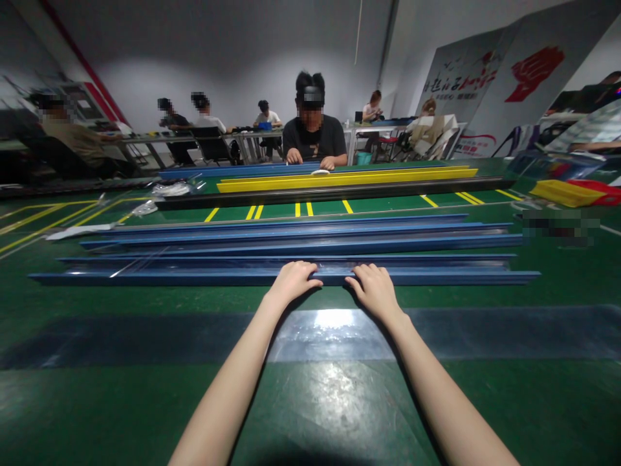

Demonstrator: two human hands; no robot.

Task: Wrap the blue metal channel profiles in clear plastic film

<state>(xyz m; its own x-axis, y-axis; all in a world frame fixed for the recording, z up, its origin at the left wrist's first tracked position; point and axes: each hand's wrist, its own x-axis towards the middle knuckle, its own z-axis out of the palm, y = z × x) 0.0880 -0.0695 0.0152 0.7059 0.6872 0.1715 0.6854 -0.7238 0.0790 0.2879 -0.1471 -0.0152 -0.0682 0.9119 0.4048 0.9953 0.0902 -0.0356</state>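
A long blue channel strip [169, 279] lies crosswise on the green table [145, 401]. Both hands grip its near wall around the middle, a short gap apart. My left hand [295, 282] has its fingers over the wall and the thumb on the near side. In the same way, my right hand [372, 287] is closed on the wall farther right. Other blue strips [436, 243] lie just behind, roughly parallel. Nearer to me, a clear flat plastic sheet [334, 333] stretches across the table under my forearms.
Beyond the blue strips are a black strip [291, 195] and a yellow strip [349, 180]. Across the table sits a person [315, 139] with both hands near more strips. Crumpled clear plastic [172, 189] lies back left, a yellow tray [565, 193] and red tray back right.
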